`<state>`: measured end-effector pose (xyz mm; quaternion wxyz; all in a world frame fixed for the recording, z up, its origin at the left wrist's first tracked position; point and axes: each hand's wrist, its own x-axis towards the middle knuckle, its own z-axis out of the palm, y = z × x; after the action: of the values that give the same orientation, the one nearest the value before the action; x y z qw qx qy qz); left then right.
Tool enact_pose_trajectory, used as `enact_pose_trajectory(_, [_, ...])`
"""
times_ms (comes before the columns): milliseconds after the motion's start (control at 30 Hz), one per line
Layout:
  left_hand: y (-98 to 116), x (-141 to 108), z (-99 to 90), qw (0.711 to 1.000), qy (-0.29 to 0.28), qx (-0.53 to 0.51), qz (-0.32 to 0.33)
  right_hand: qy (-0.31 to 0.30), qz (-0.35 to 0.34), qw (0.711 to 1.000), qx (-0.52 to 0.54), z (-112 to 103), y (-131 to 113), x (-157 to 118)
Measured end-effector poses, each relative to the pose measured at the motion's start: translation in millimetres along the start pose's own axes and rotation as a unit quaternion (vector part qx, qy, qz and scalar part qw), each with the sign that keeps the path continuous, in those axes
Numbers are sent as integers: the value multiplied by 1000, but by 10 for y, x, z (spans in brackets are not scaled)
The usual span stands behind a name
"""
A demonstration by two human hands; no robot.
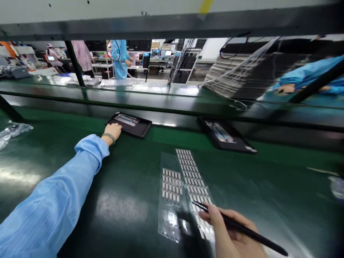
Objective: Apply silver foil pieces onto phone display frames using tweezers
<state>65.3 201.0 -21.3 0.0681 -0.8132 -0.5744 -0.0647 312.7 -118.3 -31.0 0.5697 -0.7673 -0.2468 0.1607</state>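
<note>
My left hand (113, 132), in a blue sleeve with a bracelet at the wrist, is at the near left edge of a black tray (143, 129). Its fingers curl on the tray's rim. Inside that tray lies a flat part (126, 119) in grey and blue. My right hand (231, 229) is closed around black tweezers (247, 231), whose tip touches or hovers just over a sheet of small white stickers (192, 172); I cannot tell which. Left of it lies a second clear sheet (168, 215), with rows of stickers on its upper part and bare film below.
Another black tray (228, 132) with a similar flat part sits at the back right. Crumpled plastic (13, 132) lies far left. A raised shelf (129, 94) runs behind the green table, with stacked boards (242, 71) and cables on it. Co-workers in blue and pink stand beyond.
</note>
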Motion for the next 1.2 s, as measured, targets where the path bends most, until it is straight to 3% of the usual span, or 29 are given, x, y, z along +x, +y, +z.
enact_pose_trajectory(167, [303,-174,109,997,38,-62,37,11,-4,997,70,29,113,22])
enact_pose_trajectory(267, [598,-441,77,980,38,-123,149,7,1,994,109,59,113,4])
enact_pose_trajectory(333, [791,-679,28,947,3,-168,273,-21,2,993,117,88,107,-14])
enact_pose_trajectory(400, [951,-935,-21,895,-38,-202,396,-54,2,992,117,119,108,-32])
enact_pose_trajectory(467, [1073,-1163,-45,849,-62,-222,475,-61,7,993,103,147,114,-43])
enact_pose_trajectory(533, [1160,-1325,-37,821,-67,-228,519,-50,11,994,92,176,115,-39])
enact_pose_trajectory(900, [1347,-1466,63,805,-48,-215,550,-71,29,997,7,328,88,51])
enact_pose_trajectory(1200, [1366,-1434,58,804,-65,-215,550,-100,60,992,48,361,164,160])
